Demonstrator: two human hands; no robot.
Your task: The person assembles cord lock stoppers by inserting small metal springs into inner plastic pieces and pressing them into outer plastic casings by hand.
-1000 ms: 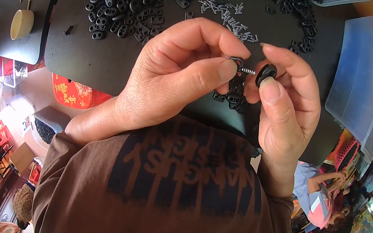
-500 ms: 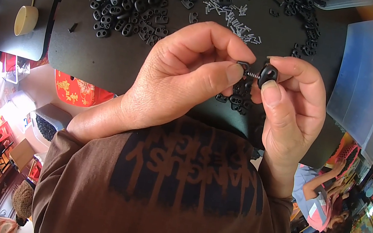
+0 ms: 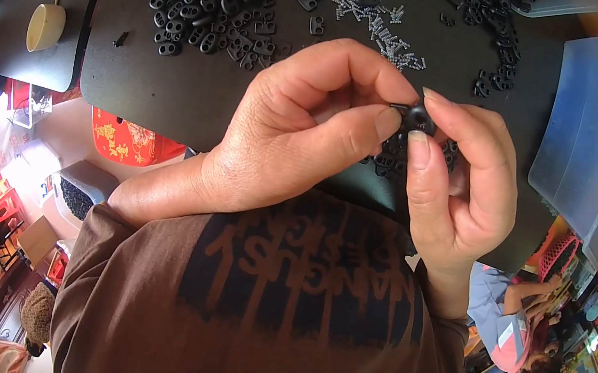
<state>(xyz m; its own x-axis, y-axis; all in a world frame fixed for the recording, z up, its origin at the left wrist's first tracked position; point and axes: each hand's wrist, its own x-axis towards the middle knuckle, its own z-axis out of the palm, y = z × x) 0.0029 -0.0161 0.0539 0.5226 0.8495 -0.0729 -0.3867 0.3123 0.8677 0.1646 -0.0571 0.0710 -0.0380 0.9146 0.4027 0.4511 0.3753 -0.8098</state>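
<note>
My left hand point(image 3: 299, 135) and my right hand point(image 3: 460, 190) meet over the near edge of a black table point(image 3: 172, 94), fingertips pinched together on a small black plastic stopper point(image 3: 415, 117). Both hands grip it; the thumbs press it from below. Under the hands lies a small heap of the same black stoppers point(image 3: 398, 160). A large pile of black stoppers point(image 3: 223, 4) lies further back on the left. A scatter of small metal springs point(image 3: 368, 12) lies behind the hands.
More black pieces point(image 3: 499, 30) lie at the back right. A translucent plastic box point(image 3: 587, 140) stands at the right. A small cream cup point(image 3: 45, 27) sits on a separate black board at the left. My brown shirt point(image 3: 269, 316) fills the lower picture.
The spring seen between the fingers earlier is now hidden; my hands have closed tighter on the black stopper, fingertips touching.
</note>
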